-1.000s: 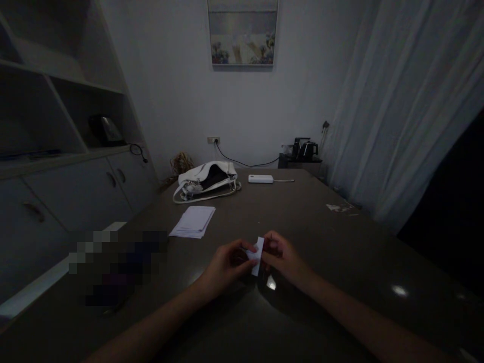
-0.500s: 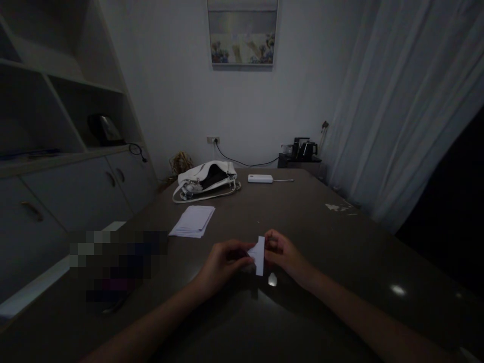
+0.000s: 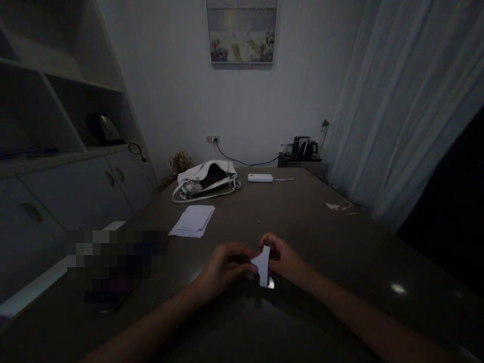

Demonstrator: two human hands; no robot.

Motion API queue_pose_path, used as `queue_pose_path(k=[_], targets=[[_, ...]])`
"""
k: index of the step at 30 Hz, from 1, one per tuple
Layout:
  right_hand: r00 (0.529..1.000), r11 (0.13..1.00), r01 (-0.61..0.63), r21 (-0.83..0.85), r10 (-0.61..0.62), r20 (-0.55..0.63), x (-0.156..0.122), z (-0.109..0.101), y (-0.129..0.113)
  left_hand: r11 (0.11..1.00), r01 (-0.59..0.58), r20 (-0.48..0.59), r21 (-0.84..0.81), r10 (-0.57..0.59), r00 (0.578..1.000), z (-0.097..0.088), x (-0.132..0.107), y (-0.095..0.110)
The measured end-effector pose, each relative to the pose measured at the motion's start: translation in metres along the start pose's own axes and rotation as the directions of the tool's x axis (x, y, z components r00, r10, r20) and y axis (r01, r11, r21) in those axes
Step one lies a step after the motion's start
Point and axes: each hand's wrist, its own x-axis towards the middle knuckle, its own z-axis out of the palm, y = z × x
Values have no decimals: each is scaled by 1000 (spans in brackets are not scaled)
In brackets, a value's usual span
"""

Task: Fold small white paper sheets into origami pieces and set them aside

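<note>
Both my hands meet over the middle of the dark table (image 3: 321, 237), pinching a small folded piece of white paper (image 3: 263, 265). My left hand (image 3: 223, 264) grips its left corner with closed fingers. My right hand (image 3: 282, 257) holds the right side, fingers curled around the upright strip. The paper stands just above the tabletop. A stack of white paper sheets (image 3: 192, 221) lies further back to the left, out of reach of both hands.
A white handbag (image 3: 206, 180) and a white power bank (image 3: 260, 178) with cable lie at the table's far end. Paper scraps (image 3: 338, 205) sit near the right edge. Cabinets and shelves (image 3: 68, 166) line the left; a curtain (image 3: 401, 111) hangs right. A kettle (image 3: 304, 147) stands on a side table.
My hands have shifted the folded paper slightly lower and toward me, and turned it so the strip now leans a little differently. Everything else stays put.
</note>
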Motion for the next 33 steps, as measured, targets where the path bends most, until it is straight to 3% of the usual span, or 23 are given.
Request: queue_pose_path(k=[7, 15, 21, 28, 33], targets=[[999, 996, 43, -83, -43, 10, -1, -1, -1, 995, -24, 19, -93, 25, 1000, 1, 1, 0], [997, 998, 58, 4, -58, -40, 0, 0, -3, 873, 148, 9, -466, -163, 987, 0, 4, -8], [979, 984, 175, -29, -178, -100, -4, -2, -12, 871, 106, -111, -480, -181, 977, -4, 9, -20], [963, 943, 223, -245, -252, -92, -9, -1, -15, 853, 124, -133, -508, -220, 966, -3, 10, -23], [957, 920, 240, -310, -277, -81, -9, 1, -12, 849, 150, -118, -507, -241, 963, -2, 9, -18]])
